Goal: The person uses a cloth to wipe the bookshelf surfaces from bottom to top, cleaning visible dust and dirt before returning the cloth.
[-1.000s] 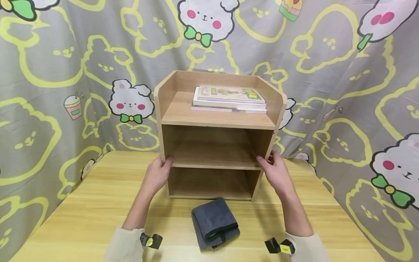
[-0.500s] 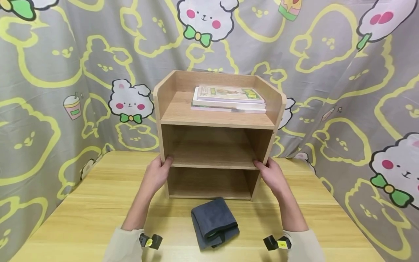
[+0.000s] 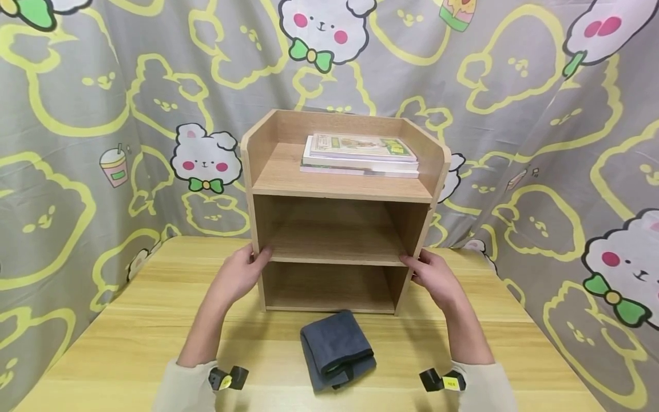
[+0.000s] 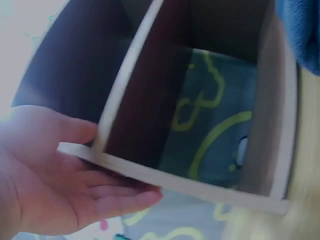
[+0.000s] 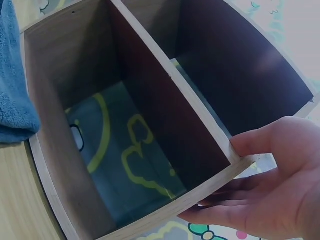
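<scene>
A small wooden desktop shelf (image 3: 288, 182) with a railed top and two open compartments stands upright on the table. At its left side panel, my left hand (image 3: 238, 274) grips the front edge, thumb inside by the middle board and fingers outside. My right hand (image 3: 435, 277) holds the opposite side panel at about the same height. The left wrist view shows the left hand (image 4: 65, 175) with its fingers along the outer face of the panel. In the right wrist view, the right thumb touches the middle board (image 5: 185, 97), with the fingers under the side panel.
Several stacked books (image 3: 360, 155) lie on the shelf's top. A folded dark grey cloth (image 3: 337, 346) rests on the wooden table (image 3: 128, 343), just in front of the shelf. A patterned grey curtain (image 3: 154, 91) hangs behind and at both sides.
My right hand has shifted slightly inward and down along its panel. The left wrist and forearm have swung a little outward to the left. The shelf, books and cloth look unmoved.
</scene>
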{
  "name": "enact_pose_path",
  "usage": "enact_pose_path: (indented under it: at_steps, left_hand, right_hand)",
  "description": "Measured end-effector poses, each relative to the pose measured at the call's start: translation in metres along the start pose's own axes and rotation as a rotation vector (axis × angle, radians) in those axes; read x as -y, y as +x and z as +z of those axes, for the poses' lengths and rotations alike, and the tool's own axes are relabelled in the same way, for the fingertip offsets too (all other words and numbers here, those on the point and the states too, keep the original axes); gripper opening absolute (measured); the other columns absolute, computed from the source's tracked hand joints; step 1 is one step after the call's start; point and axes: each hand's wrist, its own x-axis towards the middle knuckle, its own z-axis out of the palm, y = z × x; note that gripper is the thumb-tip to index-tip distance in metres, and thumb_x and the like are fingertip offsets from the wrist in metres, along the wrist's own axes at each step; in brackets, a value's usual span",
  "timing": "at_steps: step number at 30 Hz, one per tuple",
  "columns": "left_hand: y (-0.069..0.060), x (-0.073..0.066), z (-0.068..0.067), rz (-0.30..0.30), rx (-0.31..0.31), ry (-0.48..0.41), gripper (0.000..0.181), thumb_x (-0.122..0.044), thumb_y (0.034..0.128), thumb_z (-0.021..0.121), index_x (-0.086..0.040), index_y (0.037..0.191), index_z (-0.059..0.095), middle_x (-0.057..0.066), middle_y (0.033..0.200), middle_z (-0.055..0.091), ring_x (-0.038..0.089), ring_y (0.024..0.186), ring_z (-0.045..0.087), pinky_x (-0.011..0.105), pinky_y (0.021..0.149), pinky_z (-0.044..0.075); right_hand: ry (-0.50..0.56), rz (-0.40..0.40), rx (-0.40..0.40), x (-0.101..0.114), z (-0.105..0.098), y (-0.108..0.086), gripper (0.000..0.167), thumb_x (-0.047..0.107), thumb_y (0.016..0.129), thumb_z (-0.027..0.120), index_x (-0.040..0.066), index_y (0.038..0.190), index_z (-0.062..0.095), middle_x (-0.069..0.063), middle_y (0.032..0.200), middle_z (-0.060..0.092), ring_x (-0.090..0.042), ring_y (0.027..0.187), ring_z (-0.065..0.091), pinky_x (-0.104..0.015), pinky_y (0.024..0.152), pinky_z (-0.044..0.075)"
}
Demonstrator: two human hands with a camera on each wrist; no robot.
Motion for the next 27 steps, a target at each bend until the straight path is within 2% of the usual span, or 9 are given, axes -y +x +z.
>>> enact_pose_path:
  at_steps: [3,7,10,11,14,17,22,25,27]
  left_hand:
    - [-0.011,-0.010,-0.012,0.002,0.096,0.132,0.058,-0.041,0.1074,0.043,0.007,0.136,0.056,0.025,0.120,0.067,0.037,0.112,0.064,0.052,0.092,0.051]
    - [-0.026,-0.023,-0.023,0.022,0.251,0.252,0.050,-0.037,0.1065,0.047,0.007,0.121,0.067,0.020,0.110,0.071,0.034,0.103,0.068,0.051,0.090,0.053]
    - [-0.032,-0.031,-0.019,0.090,0.299,0.269,0.043,-0.034,0.1053,0.051,0.002,0.117,0.071,0.013,0.107,0.073,0.031,0.101,0.068,0.050,0.091,0.053]
    - [-0.033,-0.035,-0.013,0.121,0.301,0.263,0.042,-0.033,0.1051,0.052,0.002,0.121,0.069,0.013,0.114,0.073,0.033,0.107,0.068,0.052,0.096,0.051]
    - [-0.033,-0.046,0.013,0.185,0.277,0.232,0.039,-0.031,0.1041,0.054,0.001,0.124,0.068,0.015,0.119,0.072,0.036,0.115,0.067,0.053,0.102,0.049]
    - [-0.036,-0.058,0.052,0.206,0.292,0.207,0.047,-0.034,0.1023,0.058,0.002,0.132,0.062,0.020,0.126,0.069,0.038,0.119,0.065,0.052,0.104,0.048]
    - [-0.049,-0.074,0.112,0.170,0.434,0.262,0.080,-0.052,0.0923,0.068,-0.006,0.152,0.043,0.025,0.146,0.053,0.039,0.129,0.057,0.054,0.106,0.046]
    - [-0.055,-0.075,0.135,0.119,0.531,0.361,0.090,-0.060,0.0837,0.074,-0.014,0.154,0.042,0.025,0.151,0.047,0.040,0.135,0.051,0.058,0.107,0.043]
    - [-0.057,-0.072,0.145,0.104,0.578,0.442,0.096,-0.064,0.0786,0.077,-0.017,0.155,0.042,0.027,0.155,0.042,0.044,0.141,0.044,0.066,0.110,0.036]
  right_hand:
    - [-0.002,0.004,-0.020,0.001,-0.001,0.001,0.055,0.029,0.102,0.058,-0.007,0.143,0.049,-0.024,0.140,0.058,-0.025,0.125,0.057,-0.039,0.105,0.047]
    - [0.014,0.010,-0.031,0.001,-0.001,0.001,0.055,0.030,0.101,0.060,-0.007,0.141,0.051,-0.024,0.139,0.059,-0.026,0.125,0.058,-0.040,0.106,0.047]
    - [0.029,0.010,-0.024,0.002,-0.001,0.001,0.057,0.030,0.101,0.060,-0.007,0.144,0.049,-0.026,0.142,0.056,-0.029,0.129,0.055,-0.043,0.108,0.047]
    - [0.033,0.009,-0.022,0.002,-0.001,0.001,0.058,0.030,0.101,0.060,-0.007,0.144,0.048,-0.026,0.143,0.055,-0.030,0.131,0.054,-0.043,0.109,0.046]
    - [0.043,0.005,-0.014,0.002,-0.002,0.002,0.059,0.029,0.101,0.060,-0.007,0.146,0.045,-0.027,0.145,0.052,-0.032,0.133,0.052,-0.045,0.109,0.046]
    - [0.049,0.006,-0.009,0.000,-0.002,0.002,0.059,0.029,0.101,0.059,-0.008,0.145,0.044,-0.027,0.145,0.052,-0.031,0.132,0.052,-0.044,0.108,0.047]
    - [0.055,0.016,0.001,-0.002,-0.001,0.000,0.060,0.028,0.102,0.059,-0.009,0.146,0.042,-0.027,0.145,0.051,-0.032,0.134,0.051,-0.046,0.110,0.046]
    - [0.056,0.016,0.004,-0.003,0.000,0.000,0.061,0.029,0.102,0.058,-0.008,0.147,0.041,-0.027,0.146,0.050,-0.034,0.136,0.050,-0.048,0.111,0.044]
    - [0.056,0.015,0.002,-0.003,0.000,0.000,0.061,0.029,0.102,0.058,-0.008,0.147,0.041,-0.027,0.147,0.050,-0.035,0.136,0.049,-0.049,0.112,0.043]
